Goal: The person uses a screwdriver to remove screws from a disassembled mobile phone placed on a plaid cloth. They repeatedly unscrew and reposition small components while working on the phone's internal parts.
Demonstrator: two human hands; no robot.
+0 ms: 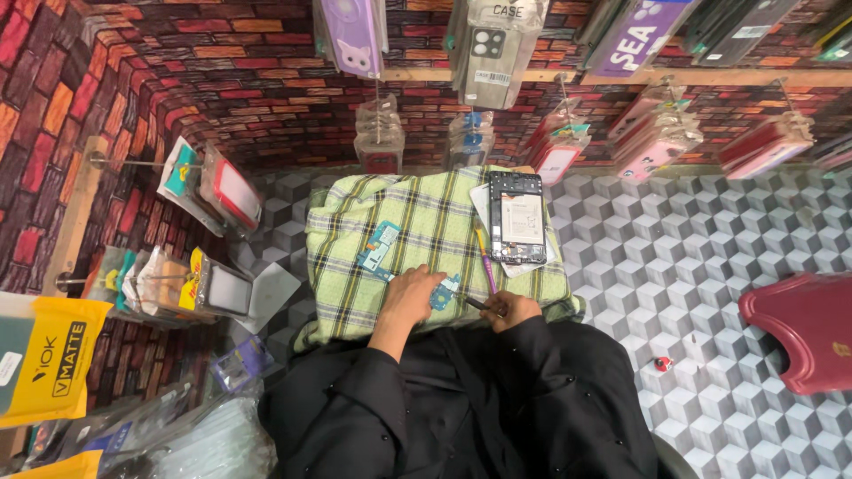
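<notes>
1. The left hand point(410, 293) lies flat-curled on the small teal circuit board point(444, 291), fingers pressed together over its left end, pinning it to the green checked cloth point(426, 222) near the cloth's front edge. Keeping that pressure even should stop the board sliding on the soft fabric.

2. The right hand point(513, 309) is closed in a pinch round a thin dark tool point(477, 303), whose tip points left toward the board's right end. Whether the tip touches the board cannot be told. A low, shallow angle looks wisest, since the board is small and light.

3. A second, larger teal board point(380, 248) lies on the cloth to the left, apart from the hands; best left where it is, clear of the left wrist.

4. The opened phone point(516, 215), back cover off, rests near the cloth's far right corner, with a purple-handled tool point(485, 263) just beside its left side. Both lie close to the right hand, so an elbow swing could knock them.

5. The cloth sits on a raised bench point(568, 306); small parts could roll off its front edge into the lap.
</notes>
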